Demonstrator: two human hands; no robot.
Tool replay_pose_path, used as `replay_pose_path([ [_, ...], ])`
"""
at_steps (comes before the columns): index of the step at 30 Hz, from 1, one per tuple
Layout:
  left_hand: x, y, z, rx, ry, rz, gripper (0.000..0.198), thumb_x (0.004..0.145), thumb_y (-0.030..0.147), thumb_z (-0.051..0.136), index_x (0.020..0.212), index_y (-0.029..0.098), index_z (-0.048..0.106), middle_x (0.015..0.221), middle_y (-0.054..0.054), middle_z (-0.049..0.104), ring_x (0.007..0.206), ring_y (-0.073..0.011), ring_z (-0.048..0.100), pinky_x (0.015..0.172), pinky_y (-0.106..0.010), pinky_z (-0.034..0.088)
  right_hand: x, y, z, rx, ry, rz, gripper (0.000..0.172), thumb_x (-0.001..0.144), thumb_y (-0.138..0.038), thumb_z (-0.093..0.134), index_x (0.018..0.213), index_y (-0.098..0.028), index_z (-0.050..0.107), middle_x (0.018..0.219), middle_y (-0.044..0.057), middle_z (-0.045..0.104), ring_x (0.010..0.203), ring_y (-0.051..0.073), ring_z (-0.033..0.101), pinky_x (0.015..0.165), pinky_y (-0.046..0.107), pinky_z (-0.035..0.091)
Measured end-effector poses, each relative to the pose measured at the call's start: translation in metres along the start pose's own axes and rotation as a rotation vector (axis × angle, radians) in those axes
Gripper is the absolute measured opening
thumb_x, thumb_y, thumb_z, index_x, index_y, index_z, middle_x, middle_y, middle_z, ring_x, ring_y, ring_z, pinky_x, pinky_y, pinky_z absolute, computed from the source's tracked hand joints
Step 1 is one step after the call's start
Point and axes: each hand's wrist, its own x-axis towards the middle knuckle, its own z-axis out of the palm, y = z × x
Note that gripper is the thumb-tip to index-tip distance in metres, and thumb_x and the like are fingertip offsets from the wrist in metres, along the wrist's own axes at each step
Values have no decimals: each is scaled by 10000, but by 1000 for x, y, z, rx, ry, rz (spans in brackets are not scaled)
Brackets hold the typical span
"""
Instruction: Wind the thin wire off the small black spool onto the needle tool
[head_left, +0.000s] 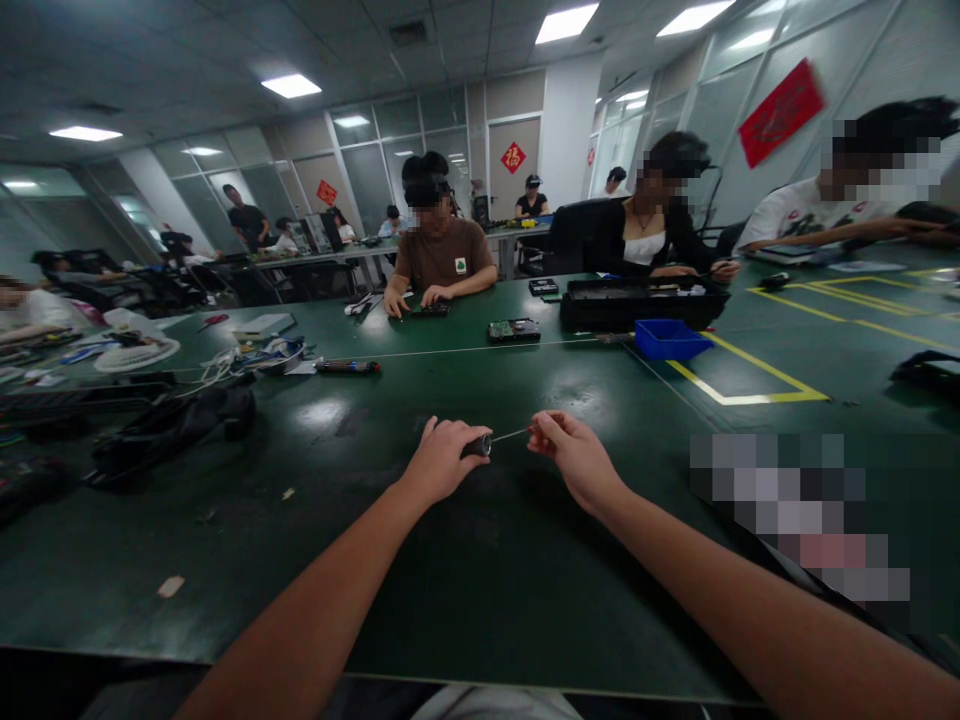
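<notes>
My left hand (444, 458) is closed around a dark cylinder (478, 446), whose round end faces right. From that end a thin metal rod (511, 434) reaches across to my right hand (564, 450). The thumb and fingers of my right hand pinch the rod's far end, with a small reddish bit showing at the fingertips. Whether the rod is fixed in the cylinder or only lies against it, I cannot tell. Both hands are above the green tabletop (465, 570), close in front of me.
Beyond my hands lie a pen-shaped tool (347, 367), a hard drive (514, 330), a blue bin (670, 340) and a long black case (645, 303). Dark equipment (176, 430) and cables crowd the left. A person (442, 250) works opposite; others sit at right. Yellow tape (750, 400) marks the table.
</notes>
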Motion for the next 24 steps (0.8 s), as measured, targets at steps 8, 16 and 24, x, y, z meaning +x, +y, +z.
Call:
replay_pose_path([
  [8,2,-3,0,97,-17,6,391,896,301,628,1285,312,595,1155,-46,653,1145,-271,544,1149,-628,95,-4,-10,-3,-385,39,-141,282,902,-478,521,865,-210,601,727,15,627,699,181,590,697,335,447],
  [16,2,-3,-3,-75,86,-106,266,886,338,635,1134,242,639,1098,-52,652,1062,-253,589,1078,-518,348,-4,-10,-6,-437,96,-136,303,915,-491,490,887,-213,608,727,20,629,700,191,582,663,333,424],
  [24,1,5,-10,-375,260,-155,398,945,269,498,1338,208,477,1248,-90,608,1144,-221,568,1014,-393,434,-4,-10,-5,-372,115,-143,300,917,-502,494,900,-220,595,754,15,615,710,188,575,676,333,429],
])
